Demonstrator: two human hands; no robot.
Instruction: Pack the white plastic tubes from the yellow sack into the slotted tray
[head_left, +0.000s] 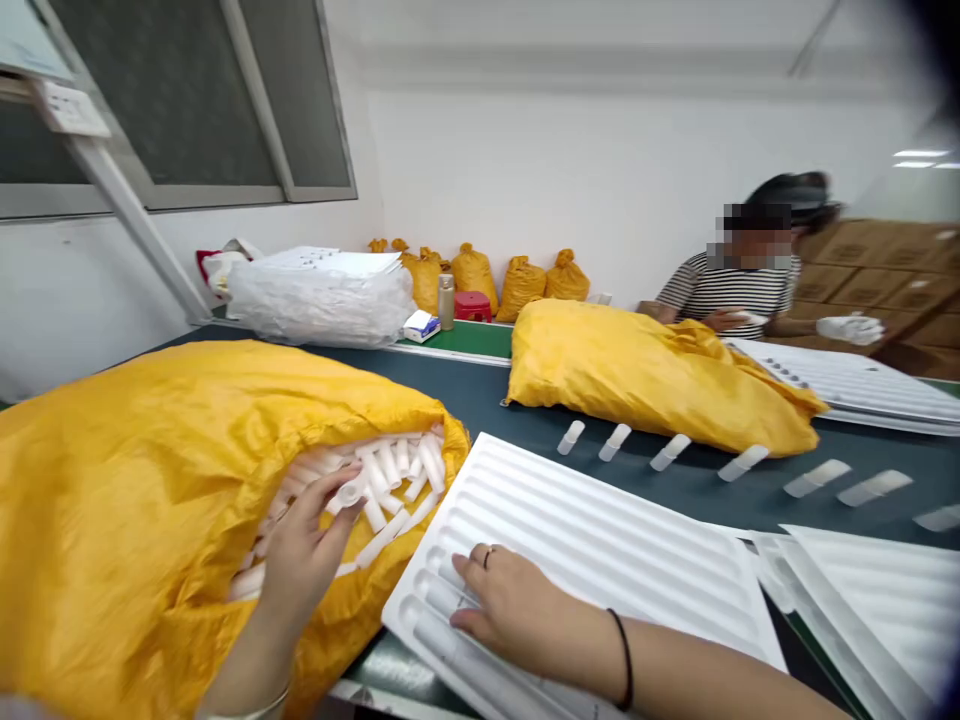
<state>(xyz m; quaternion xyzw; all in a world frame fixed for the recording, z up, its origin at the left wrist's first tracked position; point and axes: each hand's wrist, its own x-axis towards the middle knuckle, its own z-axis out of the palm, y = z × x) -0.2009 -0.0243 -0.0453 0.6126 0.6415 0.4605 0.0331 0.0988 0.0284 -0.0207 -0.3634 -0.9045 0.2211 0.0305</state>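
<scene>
My left hand point(319, 540) pinches a white plastic tube point(349, 494), its round end facing me, over the mouth of a yellow woven bag point(187, 430). Loose white tubes point(390, 470) fill the bag's opening. To the right, a white grooved tray point(585, 500) lies tilted on the bench. White tubes with small dark marks rest in its nearest grooves. My right hand point(517, 605) is on the tray's near left part, its thumb and fingers closed about the end of a tube point(444, 597) lying in a groove.
A second yellow bag point(600, 370) lies across the dark conveyor belt point(480, 395). Several white tubes point(671, 452) stand in a row on the belt. More trays point(877, 590) are stacked at right. Opposite, a co-worker point(742, 270) sits by another tray pile point(870, 385). Wrapped trays point(322, 295) lie at the back left.
</scene>
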